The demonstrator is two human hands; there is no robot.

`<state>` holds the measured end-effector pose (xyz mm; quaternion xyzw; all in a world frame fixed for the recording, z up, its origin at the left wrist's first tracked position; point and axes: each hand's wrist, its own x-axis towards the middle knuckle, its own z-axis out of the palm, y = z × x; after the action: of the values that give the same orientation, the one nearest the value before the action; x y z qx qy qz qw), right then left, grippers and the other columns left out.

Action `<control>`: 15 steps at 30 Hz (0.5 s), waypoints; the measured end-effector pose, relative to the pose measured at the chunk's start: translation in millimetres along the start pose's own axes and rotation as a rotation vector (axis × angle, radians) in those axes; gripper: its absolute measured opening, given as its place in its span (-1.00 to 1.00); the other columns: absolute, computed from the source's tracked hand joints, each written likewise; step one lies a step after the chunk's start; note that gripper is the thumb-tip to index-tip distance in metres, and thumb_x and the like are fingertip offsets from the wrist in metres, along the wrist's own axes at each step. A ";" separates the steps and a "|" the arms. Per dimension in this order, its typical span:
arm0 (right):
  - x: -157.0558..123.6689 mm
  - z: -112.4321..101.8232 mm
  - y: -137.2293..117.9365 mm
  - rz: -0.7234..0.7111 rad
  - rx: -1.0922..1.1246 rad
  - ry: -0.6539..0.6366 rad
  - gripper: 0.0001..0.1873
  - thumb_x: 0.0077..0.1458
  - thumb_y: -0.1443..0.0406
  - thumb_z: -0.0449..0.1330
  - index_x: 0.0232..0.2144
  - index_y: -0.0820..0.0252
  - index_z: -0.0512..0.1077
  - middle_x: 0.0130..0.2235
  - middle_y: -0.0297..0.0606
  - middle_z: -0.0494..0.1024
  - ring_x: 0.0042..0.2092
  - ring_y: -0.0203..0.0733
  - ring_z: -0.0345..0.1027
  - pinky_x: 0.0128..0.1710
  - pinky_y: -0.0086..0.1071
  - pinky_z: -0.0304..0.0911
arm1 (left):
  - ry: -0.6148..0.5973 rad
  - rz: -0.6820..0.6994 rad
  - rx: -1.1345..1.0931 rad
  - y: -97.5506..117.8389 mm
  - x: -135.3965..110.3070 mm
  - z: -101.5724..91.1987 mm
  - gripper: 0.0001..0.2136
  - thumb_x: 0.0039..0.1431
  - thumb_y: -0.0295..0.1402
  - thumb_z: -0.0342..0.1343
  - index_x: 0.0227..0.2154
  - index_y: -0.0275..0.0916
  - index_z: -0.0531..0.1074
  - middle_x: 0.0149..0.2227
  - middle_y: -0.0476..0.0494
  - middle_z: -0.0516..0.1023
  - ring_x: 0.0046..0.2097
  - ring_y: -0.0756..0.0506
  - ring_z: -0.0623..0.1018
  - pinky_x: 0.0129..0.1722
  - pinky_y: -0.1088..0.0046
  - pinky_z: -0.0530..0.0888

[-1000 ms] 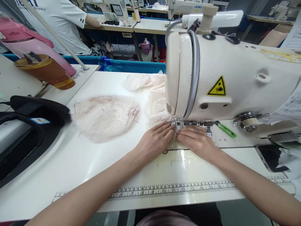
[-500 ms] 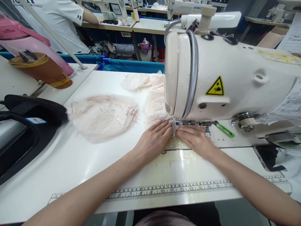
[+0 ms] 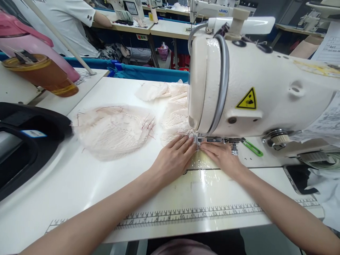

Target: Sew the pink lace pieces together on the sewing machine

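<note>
A pale cream lace piece [image 3: 174, 118] runs across the bed up to the presser foot of a white sewing machine [image 3: 209, 85]. Flat over its near edge, left of the foot, lies my left hand [image 3: 174, 154], fingers stretched out side by side. Just right of the foot, my right hand [image 3: 223, 156] has its fingers together, their tips closed at a narrow strip of the lace; its thumb is hard to make out. The needle area is mostly hidden by the machine head and my fingertips. Another lace piece [image 3: 114, 132] with loose reddish threads rests to the left.
Green thread snips [image 3: 252, 147] lie right of the foot, and a phone [image 3: 299, 179] further right. A black curved object [image 3: 34, 138], an amber cup [image 3: 42, 76] and a pink bottle [image 3: 34, 46] stand left. A ruler strip [image 3: 183, 216] follows the front edge. A co-worker's white sleeve [image 3: 79, 12] shows behind.
The view has shifted slightly. Both hands stay beside the presser foot with little visible movement, and the lace lies nearly as before.
</note>
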<state>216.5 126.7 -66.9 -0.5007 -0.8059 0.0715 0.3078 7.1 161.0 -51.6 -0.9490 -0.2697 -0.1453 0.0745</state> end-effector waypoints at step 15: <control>-6.3 9.0 18.4 0.072 -0.082 0.016 -0.76 0.22 0.30 0.12 -0.10 0.02 0.50 -0.16 -0.34 0.62 -0.17 -0.21 0.52 -0.14 -0.27 0.42 | 0.021 0.017 0.029 -1.1 -0.5 4.7 -0.66 0.32 -0.38 -0.11 0.08 -0.34 0.35 0.11 -0.31 0.42 0.14 -0.24 0.42 0.18 0.12 0.29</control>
<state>227.3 132.1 -84.6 -0.5420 -0.7871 0.0455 0.2909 7.2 162.7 -56.1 -0.9485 -0.2630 -0.1509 0.0923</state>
